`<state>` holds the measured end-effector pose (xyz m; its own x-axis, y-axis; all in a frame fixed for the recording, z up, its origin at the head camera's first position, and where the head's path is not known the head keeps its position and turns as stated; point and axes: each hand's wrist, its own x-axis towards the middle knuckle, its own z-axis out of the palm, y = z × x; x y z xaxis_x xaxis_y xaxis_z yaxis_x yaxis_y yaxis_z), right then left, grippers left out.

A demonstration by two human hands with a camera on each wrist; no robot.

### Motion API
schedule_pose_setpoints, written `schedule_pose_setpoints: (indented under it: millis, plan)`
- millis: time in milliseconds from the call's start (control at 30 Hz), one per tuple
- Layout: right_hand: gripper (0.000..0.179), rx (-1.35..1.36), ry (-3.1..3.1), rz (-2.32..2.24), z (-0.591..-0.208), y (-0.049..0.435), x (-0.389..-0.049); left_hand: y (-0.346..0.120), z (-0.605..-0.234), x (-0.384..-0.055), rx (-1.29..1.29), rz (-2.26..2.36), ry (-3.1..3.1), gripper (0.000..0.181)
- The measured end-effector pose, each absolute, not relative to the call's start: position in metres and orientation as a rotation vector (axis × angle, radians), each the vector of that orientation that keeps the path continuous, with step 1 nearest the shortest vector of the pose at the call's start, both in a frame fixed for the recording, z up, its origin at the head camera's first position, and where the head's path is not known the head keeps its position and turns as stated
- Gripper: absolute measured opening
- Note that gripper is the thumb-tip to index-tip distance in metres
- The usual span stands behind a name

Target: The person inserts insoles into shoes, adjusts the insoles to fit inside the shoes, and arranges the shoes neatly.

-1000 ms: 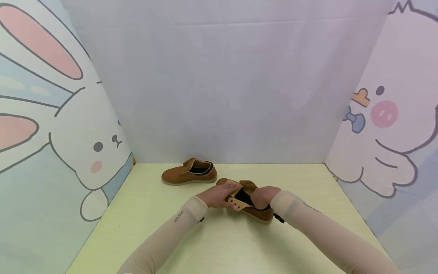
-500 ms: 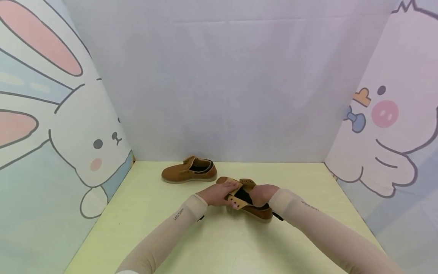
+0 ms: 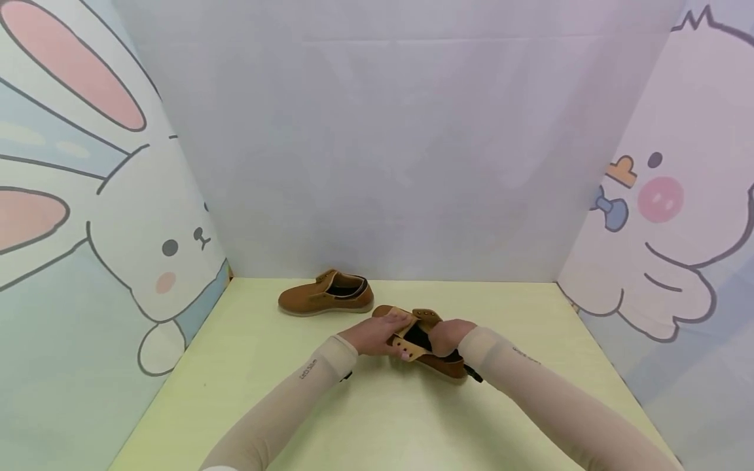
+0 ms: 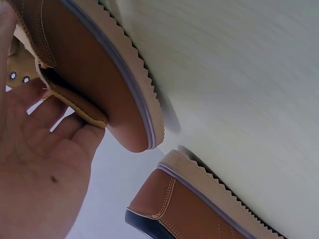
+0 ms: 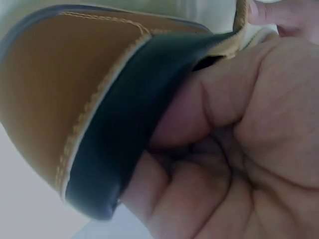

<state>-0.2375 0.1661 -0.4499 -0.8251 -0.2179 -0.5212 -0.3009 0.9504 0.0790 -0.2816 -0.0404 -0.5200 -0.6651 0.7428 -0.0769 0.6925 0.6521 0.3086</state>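
Note:
A brown lace-up shoe (image 3: 443, 369) without laces stands on the table in the head view, toe pointing to the back left. My left hand (image 3: 375, 335) grips its front part, with fingers on the eyelet flap (image 4: 75, 102) in the left wrist view. My right hand (image 3: 449, 337) reaches into the shoe's opening from the heel side. Its curled fingers (image 5: 184, 189) lie against the dark heel lining (image 5: 119, 114) in the right wrist view. The fingertips are hidden inside, so I cannot tell what they hold.
A matching brown shoe (image 3: 306, 299) stands farther back on the left, toe to the left, near the rear wall (image 3: 389, 163). Cartoon-printed panels (image 3: 153, 261) border the pale yellow table (image 3: 247, 366) on both sides.
My right hand and forearm have shifted slightly left, with the hand still in the shoe. The left hand and both shoes look almost unchanged.

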Motion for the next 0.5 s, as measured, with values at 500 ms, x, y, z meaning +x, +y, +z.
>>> schedule_pose_setpoints:
  millis: [500]
  plan:
    - [0.036,-0.457,3.141,-0.280,-0.460,0.205,-0.247,-0.038,-0.523,-0.275,1.230,0.404,2.798,0.075]
